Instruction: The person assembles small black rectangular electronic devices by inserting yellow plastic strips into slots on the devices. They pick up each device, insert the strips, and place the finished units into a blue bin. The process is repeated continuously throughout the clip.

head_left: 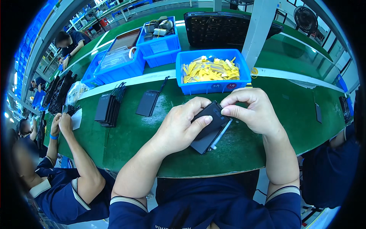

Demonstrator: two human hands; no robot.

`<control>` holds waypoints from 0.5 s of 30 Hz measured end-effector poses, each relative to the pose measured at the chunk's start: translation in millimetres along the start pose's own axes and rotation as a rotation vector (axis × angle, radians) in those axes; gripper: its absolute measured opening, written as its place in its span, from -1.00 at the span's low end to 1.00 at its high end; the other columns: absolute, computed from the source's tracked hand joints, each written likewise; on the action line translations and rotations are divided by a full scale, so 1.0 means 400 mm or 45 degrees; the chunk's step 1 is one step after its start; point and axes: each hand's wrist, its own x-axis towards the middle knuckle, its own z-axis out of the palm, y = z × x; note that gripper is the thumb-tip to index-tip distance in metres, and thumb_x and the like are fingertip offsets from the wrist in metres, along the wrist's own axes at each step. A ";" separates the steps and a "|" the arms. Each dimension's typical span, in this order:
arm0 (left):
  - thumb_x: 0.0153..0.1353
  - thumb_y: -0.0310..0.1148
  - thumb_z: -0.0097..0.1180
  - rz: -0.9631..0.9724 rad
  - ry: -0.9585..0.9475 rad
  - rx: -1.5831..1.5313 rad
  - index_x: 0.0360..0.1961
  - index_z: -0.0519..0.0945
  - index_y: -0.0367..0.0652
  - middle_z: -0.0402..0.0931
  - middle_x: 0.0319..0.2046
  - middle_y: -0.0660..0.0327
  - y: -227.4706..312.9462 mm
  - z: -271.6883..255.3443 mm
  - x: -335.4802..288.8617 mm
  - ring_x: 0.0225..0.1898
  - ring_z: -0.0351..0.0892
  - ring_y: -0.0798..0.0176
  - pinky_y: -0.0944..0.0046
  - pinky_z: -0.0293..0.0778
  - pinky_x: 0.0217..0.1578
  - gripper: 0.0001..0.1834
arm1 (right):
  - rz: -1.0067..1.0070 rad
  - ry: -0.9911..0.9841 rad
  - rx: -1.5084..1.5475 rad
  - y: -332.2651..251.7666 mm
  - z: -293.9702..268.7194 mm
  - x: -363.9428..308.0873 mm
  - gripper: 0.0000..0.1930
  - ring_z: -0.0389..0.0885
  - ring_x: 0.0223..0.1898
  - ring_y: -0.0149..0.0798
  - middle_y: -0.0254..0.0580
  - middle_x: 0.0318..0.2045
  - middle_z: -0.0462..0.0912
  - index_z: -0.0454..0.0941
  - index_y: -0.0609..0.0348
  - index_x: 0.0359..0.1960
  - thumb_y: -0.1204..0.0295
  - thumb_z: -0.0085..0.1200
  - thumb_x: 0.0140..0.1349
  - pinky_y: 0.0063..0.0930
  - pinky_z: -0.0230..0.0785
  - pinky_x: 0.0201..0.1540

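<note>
My left hand (181, 124) grips a flat black pack (209, 128), which looks like a battery, with the thumb across its face and fingers round its far edge. My right hand (251, 108) pinches at the pack's top right corner, thumb against forefinger; whatever small part lies between them is hidden. A thin whitish stick (221, 135), perhaps a pen, lies along the pack's right side. One similar black pack with a lead (148, 103) rests on the green table to the left. Farther left stands a stack of such packs (108, 108) with dark leads.
Beyond my hands, a blue bin (213, 87) holds yellow strips. More blue bins (158, 47) stand at the back left, beside a black tray (217, 28) and a white post (259, 34). A co-worker's hands (62, 124) are busy at the left; another black pack (318, 113) lies right.
</note>
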 end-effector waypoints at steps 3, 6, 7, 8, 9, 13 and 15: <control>0.19 -0.38 0.09 -0.011 0.007 -0.029 -0.12 0.47 -0.26 0.52 -0.37 0.18 0.004 -0.005 -0.002 -0.36 0.53 0.36 0.38 0.42 -0.31 -0.74 | -0.050 -0.054 0.026 -0.001 -0.010 0.002 -0.88 0.60 -0.40 -0.40 -0.21 -0.47 0.67 0.66 0.25 -0.40 0.47 0.23 0.04 -0.52 0.42 -0.27; 0.19 -0.38 0.10 0.058 0.020 0.050 -0.12 0.47 -0.27 0.52 -0.37 0.17 -0.002 -0.002 -0.001 -0.38 0.53 0.34 0.38 0.42 -0.32 -0.73 | -0.071 -0.089 -0.102 -0.011 -0.018 0.000 -0.88 0.61 -0.41 -0.36 -0.16 -0.43 0.68 0.66 0.26 -0.40 0.48 0.19 0.04 -0.50 0.43 -0.28; 0.18 -0.38 0.10 0.090 0.024 0.087 -0.12 0.46 -0.27 0.52 -0.37 0.17 -0.004 0.000 0.000 -0.38 0.53 0.34 0.37 0.42 -0.33 -0.73 | -0.095 -0.079 -0.140 -0.013 -0.018 0.000 -0.88 0.61 -0.42 -0.35 -0.16 -0.44 0.68 0.66 0.26 -0.40 0.49 0.19 0.03 -0.49 0.43 -0.28; 0.18 -0.38 0.10 0.079 0.026 0.096 -0.12 0.46 -0.27 0.52 -0.37 0.16 -0.004 0.000 0.000 -0.39 0.53 0.33 0.37 0.43 -0.33 -0.72 | -0.120 -0.068 -0.178 -0.016 -0.017 -0.001 -0.88 0.62 -0.42 -0.34 -0.15 -0.45 0.68 0.65 0.26 -0.40 0.49 0.18 0.02 -0.49 0.44 -0.28; 0.18 -0.37 0.10 0.069 0.024 0.106 -0.12 0.46 -0.27 0.52 -0.38 0.16 -0.001 0.002 0.000 -0.39 0.54 0.32 0.36 0.43 -0.34 -0.72 | -0.142 -0.054 -0.214 -0.017 -0.016 -0.002 -0.88 0.62 -0.42 -0.33 -0.15 -0.46 0.67 0.65 0.26 -0.41 0.50 0.17 0.01 -0.49 0.44 -0.29; 0.18 -0.37 0.04 0.011 -0.007 0.154 -0.13 0.42 -0.22 0.54 -0.38 0.01 0.019 0.005 0.001 -0.30 0.58 -0.06 0.10 0.46 -0.28 -0.74 | -0.170 0.039 -0.297 -0.020 0.002 -0.009 -0.91 0.61 -0.47 -0.25 -0.14 -0.55 0.62 0.58 0.29 -0.48 0.53 0.15 -0.04 -0.40 0.43 -0.34; 0.17 -0.38 0.06 0.028 -0.002 0.170 -0.13 0.41 -0.22 0.54 -0.38 0.01 0.020 0.009 -0.001 -0.31 0.58 -0.07 0.09 0.46 -0.29 -0.74 | -0.254 0.061 -0.415 -0.025 0.009 -0.012 -0.93 0.59 -0.47 -0.20 -0.13 -0.58 0.58 0.54 0.28 -0.51 0.54 0.13 -0.06 -0.35 0.41 -0.36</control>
